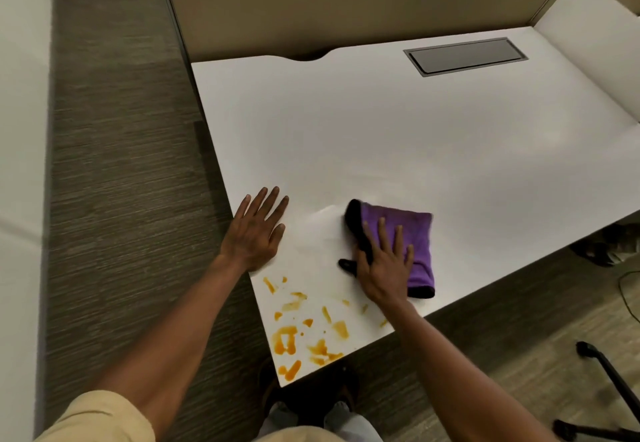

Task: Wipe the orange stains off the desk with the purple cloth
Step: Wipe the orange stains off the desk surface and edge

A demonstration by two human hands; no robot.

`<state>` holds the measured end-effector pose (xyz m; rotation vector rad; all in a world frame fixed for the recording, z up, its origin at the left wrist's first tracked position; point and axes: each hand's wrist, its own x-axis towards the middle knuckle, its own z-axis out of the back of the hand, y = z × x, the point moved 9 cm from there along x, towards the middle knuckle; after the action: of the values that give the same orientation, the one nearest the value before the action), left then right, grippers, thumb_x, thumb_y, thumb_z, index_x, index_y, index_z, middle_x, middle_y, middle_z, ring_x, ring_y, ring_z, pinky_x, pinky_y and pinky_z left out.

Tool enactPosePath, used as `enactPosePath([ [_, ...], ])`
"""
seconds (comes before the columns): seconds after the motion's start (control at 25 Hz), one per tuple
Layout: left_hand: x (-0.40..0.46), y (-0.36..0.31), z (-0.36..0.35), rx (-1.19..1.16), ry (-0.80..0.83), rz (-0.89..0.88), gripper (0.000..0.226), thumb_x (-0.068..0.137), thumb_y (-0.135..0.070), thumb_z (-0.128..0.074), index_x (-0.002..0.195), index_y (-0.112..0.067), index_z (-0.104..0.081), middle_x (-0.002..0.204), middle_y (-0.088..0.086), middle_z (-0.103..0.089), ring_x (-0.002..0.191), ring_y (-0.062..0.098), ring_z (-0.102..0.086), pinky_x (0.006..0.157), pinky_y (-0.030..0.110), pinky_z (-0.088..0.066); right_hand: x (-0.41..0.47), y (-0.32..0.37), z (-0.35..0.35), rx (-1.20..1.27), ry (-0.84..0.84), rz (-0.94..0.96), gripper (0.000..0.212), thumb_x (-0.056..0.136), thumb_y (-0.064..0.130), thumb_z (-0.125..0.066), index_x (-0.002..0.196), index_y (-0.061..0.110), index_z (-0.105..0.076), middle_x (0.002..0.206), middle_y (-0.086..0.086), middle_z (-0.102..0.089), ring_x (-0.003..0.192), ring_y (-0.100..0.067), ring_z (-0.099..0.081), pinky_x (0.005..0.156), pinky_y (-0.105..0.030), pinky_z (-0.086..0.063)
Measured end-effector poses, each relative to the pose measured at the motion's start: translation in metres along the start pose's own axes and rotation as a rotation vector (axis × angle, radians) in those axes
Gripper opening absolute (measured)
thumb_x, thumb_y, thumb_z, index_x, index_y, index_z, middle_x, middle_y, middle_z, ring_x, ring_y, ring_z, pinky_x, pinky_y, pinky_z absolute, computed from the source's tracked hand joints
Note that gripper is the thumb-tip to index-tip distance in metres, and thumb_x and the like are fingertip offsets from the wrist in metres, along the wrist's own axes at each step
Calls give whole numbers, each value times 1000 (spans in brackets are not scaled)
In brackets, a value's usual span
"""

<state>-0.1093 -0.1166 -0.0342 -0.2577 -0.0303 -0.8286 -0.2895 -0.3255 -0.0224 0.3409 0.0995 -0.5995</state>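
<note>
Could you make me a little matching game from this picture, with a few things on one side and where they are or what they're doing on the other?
Things:
1. left hand
2. right hand
3. orange stains
4. grey hatch

Places or states:
A. set into the desk at its far side
B. pressing flat on the purple cloth
C. spread over the near corner
D. flat on bare desk, by the left edge

Pairs: 1-D, 2-B, 3-C, 4-A

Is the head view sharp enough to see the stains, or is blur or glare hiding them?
Head view: orange stains read clearly at the desk corner; soft glare on the far desk; slight blur around the purple cloth; wide-angle bending at the edges.
</note>
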Motion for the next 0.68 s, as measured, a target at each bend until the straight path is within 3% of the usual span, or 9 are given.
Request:
enactPosePath([
  [0.12, 4, 1, 0, -8, -5, -10, 65, 100, -41, -34, 161, -21, -29, 170, 4, -20, 157, 25, -18, 125, 50, -17, 6, 71, -23, -47, 77, 280, 71, 91, 58, -29, 160, 46, -15, 172, 11, 0, 159, -24, 10, 126, -55, 6],
  [0.24, 3, 5, -2, -8, 5, 5, 67, 101, -43, -34, 162, -16, -25, 170, 3, -18, 157, 21, -15, 126, 48, -17, 61, 107, -22, -81, 99, 374, 68, 95, 57, -33, 160, 44, -18, 173, 10, 0, 159, -24, 8, 125, -58, 3],
  [0.44, 1, 5, -3, -22, 20, 4, 69, 103, -45, -28, 163, -13, -19, 171, 3, -14, 158, 20, -11, 128, 45, -11, 42, 86, -15, -30, 109, 409, 70, 94, 59, -21, 162, 41, -16, 172, 11, 1, 159, -21, 13, 126, -55, 3],
  [0.56, 2, 6, -2, -16, 1, 18, 69, 103, -45, -31, 162, -13, -20, 171, 2, -14, 158, 19, -10, 128, 44, -10, -8, 55, -19, -32, 138, 437, 67, 97, 57, -26, 161, 44, -15, 172, 14, 2, 158, -17, 17, 127, -52, 8],
  [0.68, 2, 6, -1, -25, 12, 19, 68, 103, -44, -32, 163, -14, -20, 171, 3, -14, 158, 19, -9, 128, 45, -11, 15, 61, -21, -85, 140, 441, 66, 96, 57, -29, 161, 45, -17, 172, 14, 1, 158, -20, 15, 126, -55, 8],
])
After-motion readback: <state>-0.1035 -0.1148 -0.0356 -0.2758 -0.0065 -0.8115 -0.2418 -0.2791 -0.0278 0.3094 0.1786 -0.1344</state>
